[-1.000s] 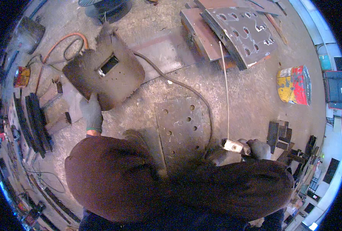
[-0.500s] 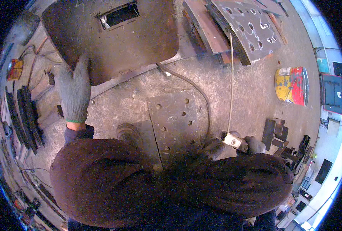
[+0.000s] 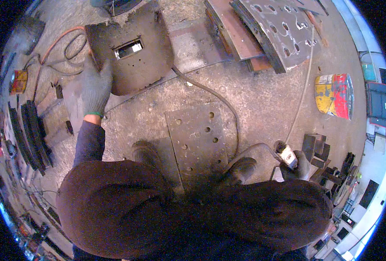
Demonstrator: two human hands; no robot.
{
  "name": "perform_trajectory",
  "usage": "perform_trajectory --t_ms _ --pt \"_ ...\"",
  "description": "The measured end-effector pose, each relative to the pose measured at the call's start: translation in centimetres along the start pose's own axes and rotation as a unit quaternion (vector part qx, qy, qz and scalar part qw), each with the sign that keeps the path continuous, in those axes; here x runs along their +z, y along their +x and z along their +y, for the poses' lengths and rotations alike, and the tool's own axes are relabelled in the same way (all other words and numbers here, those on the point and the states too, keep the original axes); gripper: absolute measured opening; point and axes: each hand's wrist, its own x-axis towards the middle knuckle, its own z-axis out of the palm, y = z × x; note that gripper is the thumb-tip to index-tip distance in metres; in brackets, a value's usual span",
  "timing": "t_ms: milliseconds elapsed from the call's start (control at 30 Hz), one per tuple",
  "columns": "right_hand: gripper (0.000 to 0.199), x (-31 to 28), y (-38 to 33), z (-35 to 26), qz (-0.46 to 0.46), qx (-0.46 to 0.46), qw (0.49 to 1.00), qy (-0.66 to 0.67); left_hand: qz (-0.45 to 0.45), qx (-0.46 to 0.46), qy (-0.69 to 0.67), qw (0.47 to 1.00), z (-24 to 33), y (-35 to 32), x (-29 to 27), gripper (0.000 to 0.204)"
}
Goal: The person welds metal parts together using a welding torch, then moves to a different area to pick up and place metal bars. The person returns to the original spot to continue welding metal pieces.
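Observation:
My gloved left hand [image 3: 96, 87] is closed on the left edge of a welding hand shield [image 3: 154, 56], a brown, worn board with ragged edges and a small rectangular window. Its fingertips are partly hidden behind the board. At the right, by my knee, my gloved right hand [image 3: 302, 166] grips an electrode holder [image 3: 287, 156] with a pale, worn head. A long thin welding rod [image 3: 301, 93] sticks up from it, leaning to the right. Between my feet lies a flat steel plate [image 3: 197, 135] with several round holes, well apart from both hands.
A dark cable [image 3: 214, 91] curves over the concrete floor towards my right foot. Stacked steel plates [image 3: 241, 37] lie at the far right, near a yellow and red bucket [image 3: 333, 96]. Steel offcuts [image 3: 313, 148] sit beside my right hand; dark curved strips [image 3: 30, 135] lie left.
The shield has moved farther out and looks smaller, baring more floor and hose behind it. My right hand has shifted right with the electrode holder, and the rod has tipped from upright to the right.

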Motion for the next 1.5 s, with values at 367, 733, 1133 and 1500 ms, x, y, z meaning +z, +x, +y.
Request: perform_trajectory --t_ms 367,733,1133,1500 --pt "0.038 -1.2 -1.3 -0.5 -0.028 0.088 0.993 0.074 -0.509 -0.003 -0.433 0.744 21.7 12.4 12.1 0.064" --pt "0.046 2.7 -1.8 2.5 0.138 -0.012 0.981 0.133 -0.496 0.028 -0.588 0.639 25.1 10.7 17.9 0.034" --pt "0.051 3.0 -1.4 4.5 0.002 0.139 0.971 0.197 -0.446 -0.005 -0.586 0.676 26.5 10.3 18.0 0.025" --pt "0.039 1.3 -0.5 1.5 -0.017 -0.006 0.995 0.099 -0.474 -0.009 -0.597 0.647 26.0 10.8 17.9 0.023"
